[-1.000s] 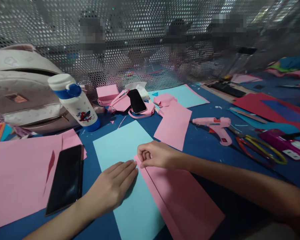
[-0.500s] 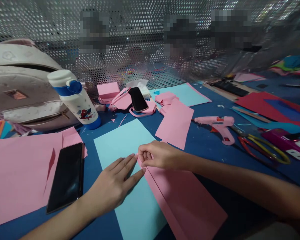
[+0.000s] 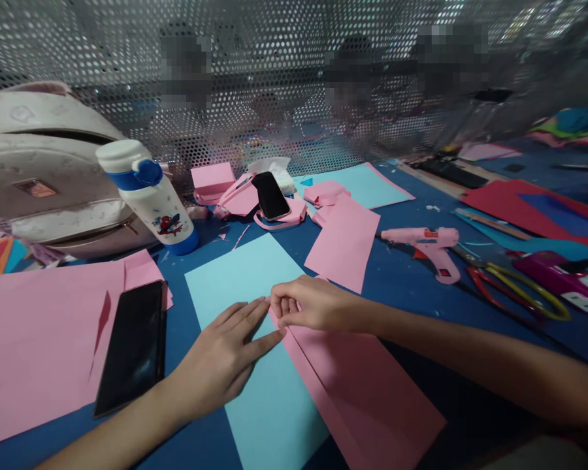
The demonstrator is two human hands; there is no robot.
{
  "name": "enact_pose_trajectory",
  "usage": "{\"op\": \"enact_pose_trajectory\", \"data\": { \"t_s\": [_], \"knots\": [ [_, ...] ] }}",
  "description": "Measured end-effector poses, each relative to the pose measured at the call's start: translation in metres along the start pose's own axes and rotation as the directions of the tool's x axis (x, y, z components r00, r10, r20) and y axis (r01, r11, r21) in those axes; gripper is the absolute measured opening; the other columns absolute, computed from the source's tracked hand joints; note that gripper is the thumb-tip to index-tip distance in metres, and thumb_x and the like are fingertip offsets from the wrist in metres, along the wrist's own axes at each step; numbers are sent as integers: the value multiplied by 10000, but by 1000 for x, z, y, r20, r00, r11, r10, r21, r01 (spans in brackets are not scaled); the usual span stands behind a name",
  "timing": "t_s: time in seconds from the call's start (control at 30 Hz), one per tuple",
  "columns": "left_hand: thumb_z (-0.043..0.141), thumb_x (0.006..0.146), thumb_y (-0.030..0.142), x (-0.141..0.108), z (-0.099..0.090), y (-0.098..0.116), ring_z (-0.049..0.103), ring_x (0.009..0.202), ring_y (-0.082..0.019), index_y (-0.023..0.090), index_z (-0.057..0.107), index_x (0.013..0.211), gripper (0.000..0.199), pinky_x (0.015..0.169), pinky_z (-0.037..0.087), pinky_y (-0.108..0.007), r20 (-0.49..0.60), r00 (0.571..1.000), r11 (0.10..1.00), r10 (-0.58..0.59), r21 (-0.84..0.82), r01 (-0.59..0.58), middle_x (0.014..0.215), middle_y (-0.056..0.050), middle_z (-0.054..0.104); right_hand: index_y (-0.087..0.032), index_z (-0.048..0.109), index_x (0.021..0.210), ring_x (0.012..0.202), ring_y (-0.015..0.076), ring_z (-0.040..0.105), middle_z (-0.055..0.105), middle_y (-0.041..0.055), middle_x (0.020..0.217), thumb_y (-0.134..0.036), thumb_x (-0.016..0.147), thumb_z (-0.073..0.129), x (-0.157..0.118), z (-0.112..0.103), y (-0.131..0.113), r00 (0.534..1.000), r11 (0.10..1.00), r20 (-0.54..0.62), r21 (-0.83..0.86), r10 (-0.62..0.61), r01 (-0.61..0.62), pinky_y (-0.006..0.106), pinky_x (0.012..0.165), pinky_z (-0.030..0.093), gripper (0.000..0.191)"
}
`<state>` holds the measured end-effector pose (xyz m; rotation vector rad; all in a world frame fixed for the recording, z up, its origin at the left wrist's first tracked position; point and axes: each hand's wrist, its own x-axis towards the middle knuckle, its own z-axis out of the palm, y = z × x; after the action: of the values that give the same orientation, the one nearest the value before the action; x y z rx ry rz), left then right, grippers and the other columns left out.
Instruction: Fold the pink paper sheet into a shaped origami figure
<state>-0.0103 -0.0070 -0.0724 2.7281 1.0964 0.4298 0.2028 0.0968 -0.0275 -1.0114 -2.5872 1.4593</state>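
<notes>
The pink sheet, partly over the light-blue paper, slants lengthwise from its far end back toward the person, the left hand flat, fingertips at that end, the right hand curled over it, whether pinching I cannot tell.

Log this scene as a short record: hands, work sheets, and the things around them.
Left hand: spread, at the edge of the pink sheet, over the light-blue sheet
Right hand: curled at the pink sheet's upper end; pinch unclear
Pink sheet: folded-looking band along its left edge; overlaps light-blue sheet
To the left: large black phone, partly on pink paper
To the right: pink glue gun, red-and-yellow-handled tool
Farther back: backpack, white-and-blue bottle
</notes>
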Motion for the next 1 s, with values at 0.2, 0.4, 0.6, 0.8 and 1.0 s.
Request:
{"op": "enact_pose_trajectory", "data": {
  "t_s": [0.2, 0.4, 0.6, 0.8, 1.0],
  "knots": [
    [401, 824, -9, 9, -10, 0, 503, 1256, -223, 264, 601, 1204, 509, 1037, 410, -420, -76, 970, 864, -231, -474, 169, 1389, -63, 526, -205, 590, 866, 751, 128, 588, 650, -30, 777, -194, 837, 633, 1, -2, 0, 997, 996, 42, -49, -67, 69, 230, 626, 374, 53],
    [638, 863, 199, 12, -14, 3, 592, 838, -171, 212, 547, 1001, 165, 785, 463, -309, -104, 838, 682, -536, -639, 357, 915, -15, 639, -192, 555, 958, 839, 163, 547, 626, 31, 931, -197, 923, 535, -1, 2, -10, 937, 909, 33, -233, -347, 345, 258, 691, 362, 40],
    [645, 902, 244, 8, -17, 4, 601, 762, -169, 225, 647, 891, 22, 791, 374, -349, -19, 920, 835, -390, -428, 345, 784, 23, 666, -199, 594, 927, 783, 149, 570, 656, 1, 872, -372, 897, 623, -8, 4, -13, 976, 955, 47, -203, -210, 216, 236, 619, 338, 178],
    [504, 966, 210, 6, -15, 7, 562, 747, -160, 193, 558, 782, 192, 764, 351, -337, 61, 926, 844, -373, -393, 365, 748, 28, 611, -186, 598, 775, 729, 143, 536, 615, -12, 751, -294, 931, 538, -6, 21, 1, 964, 899, 72, -349, -255, 264, 256, 615, 314, 198],
    [410, 1008, 208, 5, -11, 12, 499, 785, -181, 179, 520, 842, 201, 730, 331, -342, 61, 948, 923, -313, -214, 319, 832, -6, 558, -160, 610, 880, 804, 167, 504, 627, 41, 839, -316, 1031, 387, -6, 39, 14, 859, 729, 17, -521, -512, 444, 286, 727, 353, 311]
  ]
}}
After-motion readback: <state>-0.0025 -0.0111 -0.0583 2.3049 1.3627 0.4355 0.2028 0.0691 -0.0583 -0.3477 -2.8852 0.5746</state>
